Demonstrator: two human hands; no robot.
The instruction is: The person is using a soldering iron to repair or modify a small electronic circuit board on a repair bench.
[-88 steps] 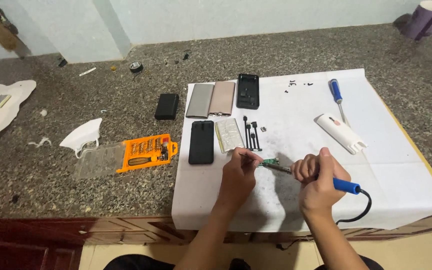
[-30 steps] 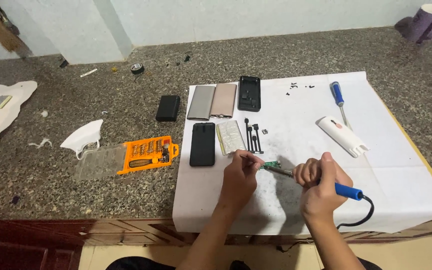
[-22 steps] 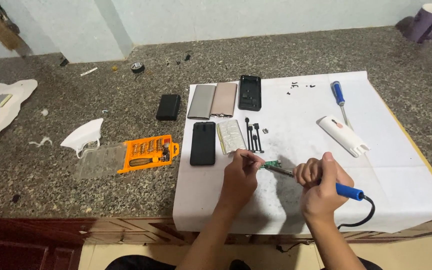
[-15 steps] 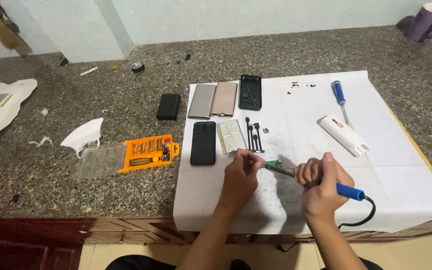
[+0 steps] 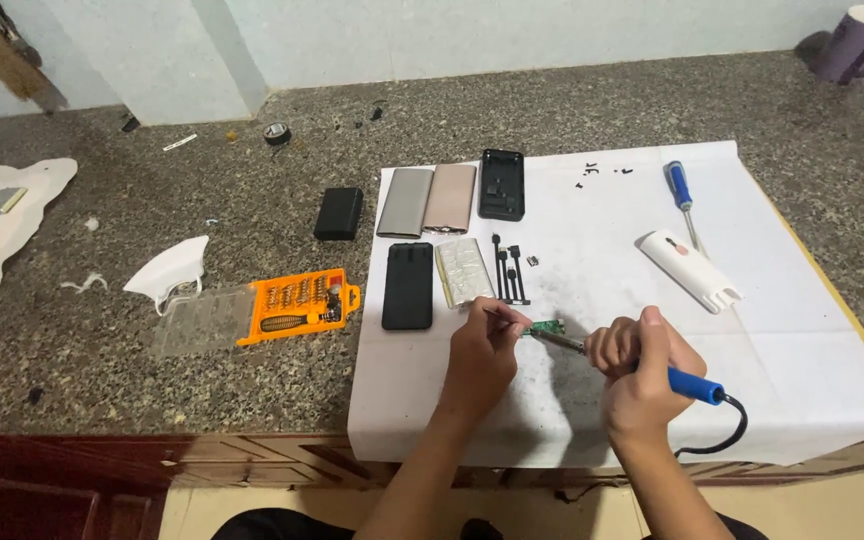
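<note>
Gripping a blue-handled soldering iron (image 5: 687, 382), the right hand (image 5: 637, 375) hides its shaft; the left hand (image 5: 482, 350) pinches something thin, unclear, beside a small green circuit board (image 5: 549, 329).

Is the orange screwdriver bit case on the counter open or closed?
Open. The orange bit case lies flat with its clear lid swung out to its left, leaving the rows of bits exposed.

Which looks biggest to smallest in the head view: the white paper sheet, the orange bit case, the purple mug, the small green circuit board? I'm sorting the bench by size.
1. White paper sheet
2. Orange bit case
3. Purple mug, though it stands farther from the camera, so its rank against the case is unsure
4. Small green circuit board
</note>
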